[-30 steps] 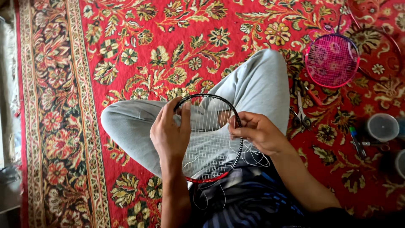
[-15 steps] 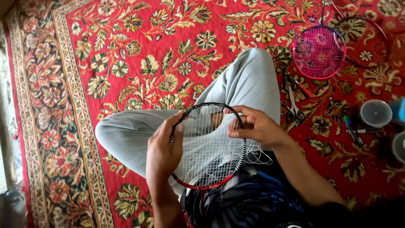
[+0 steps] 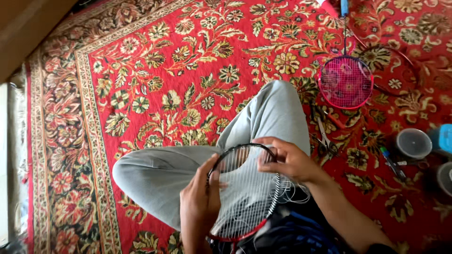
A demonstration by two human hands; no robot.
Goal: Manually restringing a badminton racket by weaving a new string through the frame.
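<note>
So the person is sitting cross-legged in light grey trousers (image 3: 188,174) on a red patterned carpet with cream and green flowers (image 3: 155,70), with a black-and-red badminton racket frame strung with white strings (image 3: 245,193) lying across the lap. The racket head sits right over the crossed legs, red end nearest the body, black end pointing away toward the knee.

The left hand (image 3: 200,204) is curled around the left side of the frame, fingers hooked onto the rim and strings, thumb up along the edge, so it's closed on the racket. The right hand (image 3: 287,160) is on the top right of the frame, fingers bent and pinched in close together at the rim; it looks like it's gripping the frame or a string there, hard to say which exactly. A loose tangle of white string (image 3: 294,193) spills off the right edge of the racket just below that hand.

Further out on the carpet, well apart from the hands, there's a second racket with pink strings (image 3: 345,82) lying flat, a pair of scissors (image 3: 325,138) near the knee, a round clear plastic tub (image 3: 413,143), a blue box (image 3: 443,138) at the right edge, and a pen-like tool (image 3: 391,162) just below the tub.
</note>
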